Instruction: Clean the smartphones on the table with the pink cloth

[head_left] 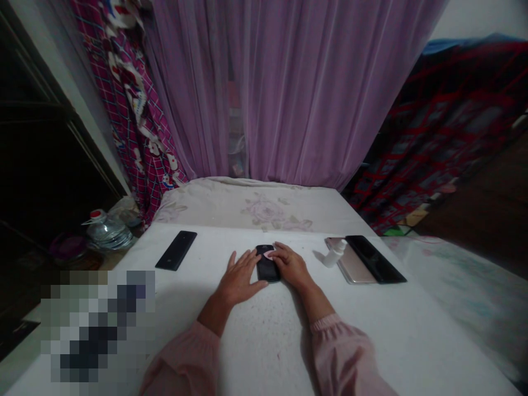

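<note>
Dark phone and pale pink pad in use on a white-covered bench (259, 344); clock directions are centred on the phone, 12 o'clock pointing towards the purple curtain (313, 99). The dark phone (268, 270) lies flat, screen up, its long axis near 12–6 o'clock. The left hand (238, 281), at 8 o'clock, is open, palm down: its fingertips meet the phone's edge at 9–10 o'clock, while the thumb reaches towards the 6 o'clock end. It grasps nothing visibly. The right hand (293, 268), at 3 o'clock, is partly closed, pinching the small pink pad (269, 254) against the upper screen; the exact thumb contact cannot be told.

At 3 o'clock, well apart, a white bottle (335, 254) stands just beside a rose-coloured device (357, 264), beyond which a black device (376, 260) lies alongside. At 9 o'clock lies another black phone (176, 251).

Handling (judged): the phone is probably light, rigid and smooth, inclined to slide on the cloth under sideways pressure, and its glass is fragile. The long edges at 3 and 9 o'clock offer the best hold, leaving the screen free. The pad appears thin, soft and nearly weightless, best pinched at its rim or pressed flat beneath the fingertips.
</note>
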A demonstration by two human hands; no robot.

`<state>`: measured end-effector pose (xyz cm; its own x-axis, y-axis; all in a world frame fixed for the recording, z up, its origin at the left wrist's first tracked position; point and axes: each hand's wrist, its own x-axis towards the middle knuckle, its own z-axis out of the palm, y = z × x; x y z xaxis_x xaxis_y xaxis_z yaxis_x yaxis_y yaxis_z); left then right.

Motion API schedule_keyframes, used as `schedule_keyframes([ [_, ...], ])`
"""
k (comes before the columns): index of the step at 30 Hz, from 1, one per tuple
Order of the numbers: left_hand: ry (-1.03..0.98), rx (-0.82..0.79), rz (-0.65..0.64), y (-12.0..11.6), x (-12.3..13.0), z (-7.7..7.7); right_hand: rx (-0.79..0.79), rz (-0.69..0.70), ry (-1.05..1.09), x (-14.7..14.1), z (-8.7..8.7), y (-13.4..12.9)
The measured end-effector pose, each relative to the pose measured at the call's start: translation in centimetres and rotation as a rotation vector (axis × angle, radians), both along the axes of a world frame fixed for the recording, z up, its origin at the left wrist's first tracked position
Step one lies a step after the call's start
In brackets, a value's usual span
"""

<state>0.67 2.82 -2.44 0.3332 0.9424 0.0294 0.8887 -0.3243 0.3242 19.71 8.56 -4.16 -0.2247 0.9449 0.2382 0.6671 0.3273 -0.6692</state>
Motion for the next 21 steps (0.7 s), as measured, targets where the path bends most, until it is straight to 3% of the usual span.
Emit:
schedule_keyframes([
  [5, 0.003, -0.009, -0.001, -0.1, 0.0, 0.1, -0.023, 0.010, 0.048, -0.8, 0.4, 2.0],
  [9, -0.005, -0.027, -0.017, 0.0, -0.2, 0.1, -0.017, 0.011, 0.067, -0.8, 0.4, 1.9],
  [16, -0.106, -0.001, 0.015, 0.5, -1.2, -0.6, 0.097, -0.229, 0.016, 1.4, -0.6, -1.8],
  [21, -0.142, 0.083, 0.060, -0.3, -0.7, -0.6, 0.154, -0.169, 0.011, 3.1, -0.9, -4.7],
])
